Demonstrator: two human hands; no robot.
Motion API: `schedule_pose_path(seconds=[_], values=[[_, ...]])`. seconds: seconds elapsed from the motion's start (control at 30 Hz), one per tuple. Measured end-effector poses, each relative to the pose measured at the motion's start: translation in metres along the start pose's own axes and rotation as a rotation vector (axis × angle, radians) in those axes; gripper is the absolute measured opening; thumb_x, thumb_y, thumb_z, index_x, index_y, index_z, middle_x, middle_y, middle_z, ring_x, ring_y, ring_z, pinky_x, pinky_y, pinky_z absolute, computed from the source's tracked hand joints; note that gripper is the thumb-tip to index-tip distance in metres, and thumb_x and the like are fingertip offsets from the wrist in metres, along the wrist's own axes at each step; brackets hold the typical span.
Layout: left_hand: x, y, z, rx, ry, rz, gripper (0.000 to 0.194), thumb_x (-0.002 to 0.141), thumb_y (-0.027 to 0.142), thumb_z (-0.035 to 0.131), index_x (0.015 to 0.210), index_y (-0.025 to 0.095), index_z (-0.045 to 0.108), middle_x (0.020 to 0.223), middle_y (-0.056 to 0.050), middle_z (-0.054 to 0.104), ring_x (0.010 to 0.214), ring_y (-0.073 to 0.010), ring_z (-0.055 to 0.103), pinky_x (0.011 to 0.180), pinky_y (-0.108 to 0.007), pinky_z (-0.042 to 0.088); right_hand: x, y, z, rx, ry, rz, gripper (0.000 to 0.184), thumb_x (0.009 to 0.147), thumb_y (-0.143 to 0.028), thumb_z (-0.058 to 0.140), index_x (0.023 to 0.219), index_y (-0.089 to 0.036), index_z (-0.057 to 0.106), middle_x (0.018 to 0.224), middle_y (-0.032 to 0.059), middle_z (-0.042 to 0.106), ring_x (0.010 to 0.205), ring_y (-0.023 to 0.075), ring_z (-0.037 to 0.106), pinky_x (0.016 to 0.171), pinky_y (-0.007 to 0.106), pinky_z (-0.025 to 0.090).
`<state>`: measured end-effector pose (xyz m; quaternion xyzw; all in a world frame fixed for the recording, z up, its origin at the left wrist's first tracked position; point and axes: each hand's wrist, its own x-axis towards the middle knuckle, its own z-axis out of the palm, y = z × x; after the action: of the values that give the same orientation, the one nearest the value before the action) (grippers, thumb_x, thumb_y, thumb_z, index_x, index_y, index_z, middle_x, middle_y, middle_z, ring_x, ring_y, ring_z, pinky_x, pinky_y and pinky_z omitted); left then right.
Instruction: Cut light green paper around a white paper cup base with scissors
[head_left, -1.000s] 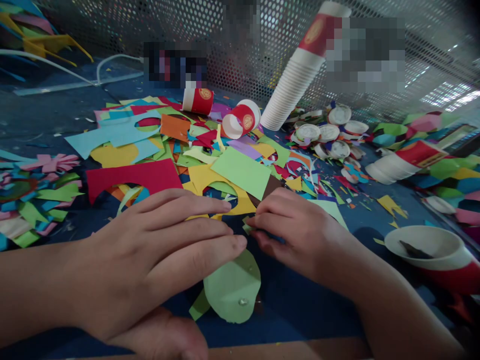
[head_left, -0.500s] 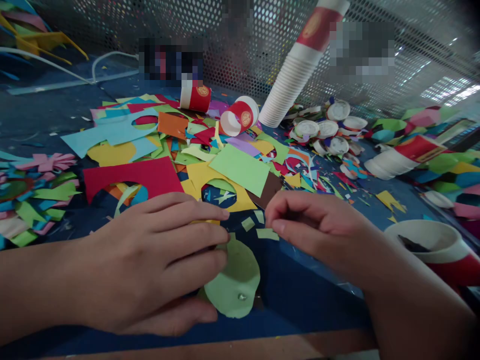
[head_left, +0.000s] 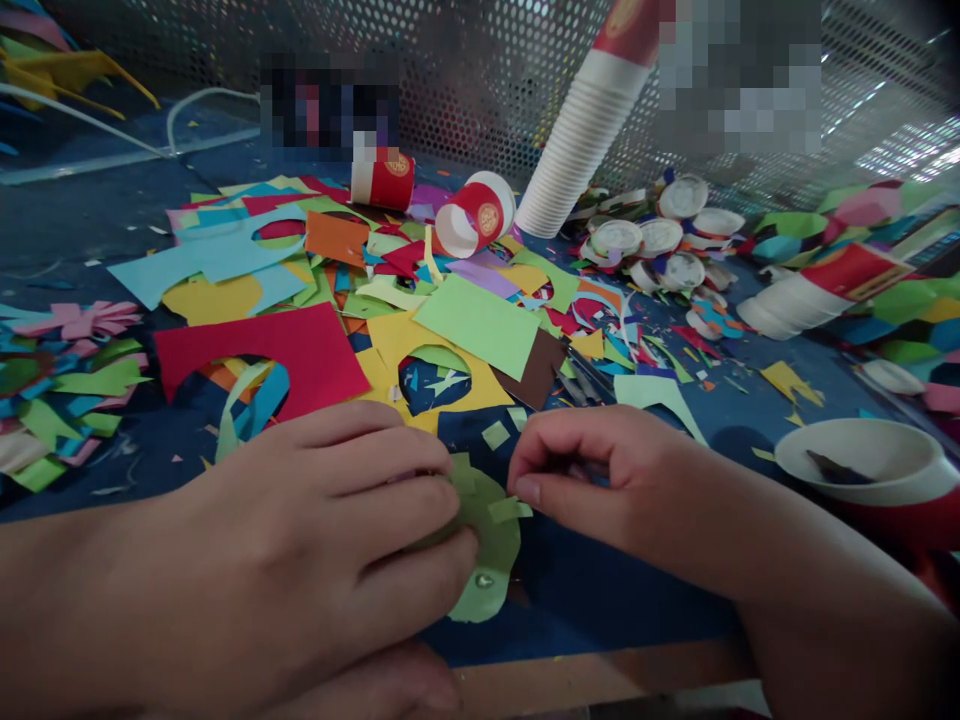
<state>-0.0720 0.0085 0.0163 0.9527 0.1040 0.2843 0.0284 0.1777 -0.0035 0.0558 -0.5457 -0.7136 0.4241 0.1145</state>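
A light green paper disc (head_left: 499,560) lies on the blue table in front of me, with a small glossy drop on its lower part. My left hand (head_left: 322,540) rests palm down over the disc's left side, fingers slightly bent and apart, their tips on the paper. At the disc's right edge, my right hand (head_left: 592,480) pinches a small green paper strip (head_left: 510,510), which overlaps the disc. Another small green piece (head_left: 463,472) sits at the top of the disc. Two little green paper squares, one of them a paper square (head_left: 495,434), lie just beyond.
Cut coloured paper, including a red sheet (head_left: 315,345) and a green sheet (head_left: 480,325), covers the table ahead. Two paper cups lie behind, beside a tall cup stack (head_left: 581,140). A cup (head_left: 862,450) with dark contents stands right. Paper flowers (head_left: 82,370) lie left.
My right hand has taken hold of the small green strip and brought it left to the disc. My left hand has shifted further over the disc. The view has moved slightly.
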Motion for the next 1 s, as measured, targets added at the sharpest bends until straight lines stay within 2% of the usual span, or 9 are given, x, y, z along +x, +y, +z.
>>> schedule_pose_path(seconds=[0.13,0.3,0.67,0.83,1.0], values=[[0.0017,0.0009,0.0015,-0.019,-0.047,0.012,0.04,0.109,0.043,0.037,0.116,0.018,0.067,0.103,-0.005,0.075,0.099,-0.0259,0.066,0.082,-0.044,0.045,0.0013,-0.0038,0.0006,0.007,0.013,0.082,0.01,0.081,-0.022,0.064,0.073,-0.021,0.068,0.057,-0.0071,0.053,0.052,0.007,0.041,0.045,0.017,0.032],[0.0008,0.0013,0.0025,-0.016,-0.09,0.005,0.045,0.109,0.047,0.035,0.125,0.017,0.064,0.109,-0.005,0.073,0.101,-0.0263,0.064,0.084,-0.044,0.043,0.0009,-0.0051,0.0015,0.0,0.038,0.065,0.009,0.08,-0.021,0.063,0.071,-0.021,0.066,0.056,-0.0074,0.05,0.052,0.0068,0.041,0.045,0.017,0.032],[0.0027,0.0012,0.0034,0.007,-0.112,0.002,0.046,0.109,0.05,0.032,0.119,0.018,0.065,0.109,-0.006,0.072,0.102,-0.0268,0.064,0.083,-0.043,0.044,0.0002,-0.0044,0.0017,-0.022,0.055,0.073,0.008,0.078,-0.02,0.066,0.07,-0.022,0.067,0.056,-0.0074,0.053,0.052,0.0067,0.043,0.046,0.016,0.034],[0.003,0.0013,0.0035,0.003,-0.1,0.004,0.046,0.11,0.047,0.029,0.117,0.019,0.065,0.107,-0.006,0.072,0.1,-0.0254,0.063,0.081,-0.041,0.044,0.0005,-0.0007,0.0024,-0.038,0.07,0.035,0.015,0.084,-0.027,0.064,0.07,-0.023,0.067,0.055,-0.0083,0.052,0.051,0.006,0.042,0.044,0.016,0.033],[0.0035,0.0017,0.0024,0.026,-0.099,0.006,0.046,0.11,0.047,0.029,0.117,0.019,0.065,0.106,-0.005,0.072,0.096,-0.0252,0.063,0.078,-0.042,0.043,0.0004,0.003,0.0025,-0.049,0.083,0.053,0.026,0.092,-0.036,0.057,0.071,-0.023,0.067,0.063,-0.0077,0.059,0.059,0.0067,0.049,0.049,0.015,0.039]])
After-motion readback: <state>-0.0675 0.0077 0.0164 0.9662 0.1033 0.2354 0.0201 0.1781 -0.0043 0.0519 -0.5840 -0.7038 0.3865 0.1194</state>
